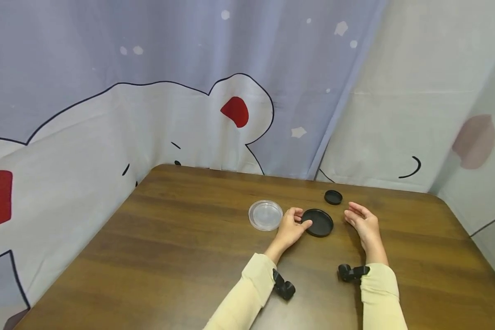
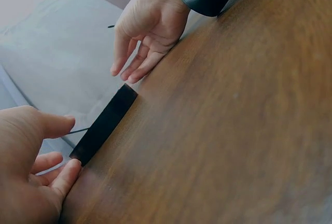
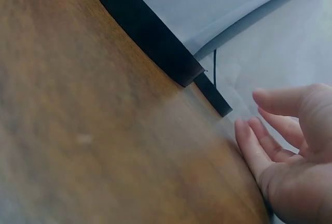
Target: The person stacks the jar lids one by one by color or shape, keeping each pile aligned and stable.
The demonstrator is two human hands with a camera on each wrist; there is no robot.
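Observation:
A shallow round black dish [image 1: 318, 223] with a raised rim lies on the table. At its left edge is my left hand [image 1: 290, 229]; in the left wrist view a fingertip touches the side of the black dish [image 2: 104, 125], while the thumb is held above and apart from it. My right hand [image 1: 364, 227] is to the right of the dish, fingers loosely bent and holding nothing. Behind the large dish lies a smaller round black dish [image 1: 333, 197], close to the right hand's fingertips. A clear round plastic dish [image 1: 265, 215] sits just left of my left hand.
The brown wooden table [image 1: 169, 256] has rounded far corners. A patterned curtain [image 1: 189, 123] hangs along its back and sides. Black wrist cameras [image 1: 283, 285] are strapped over the cream sleeves [image 1: 247, 293].

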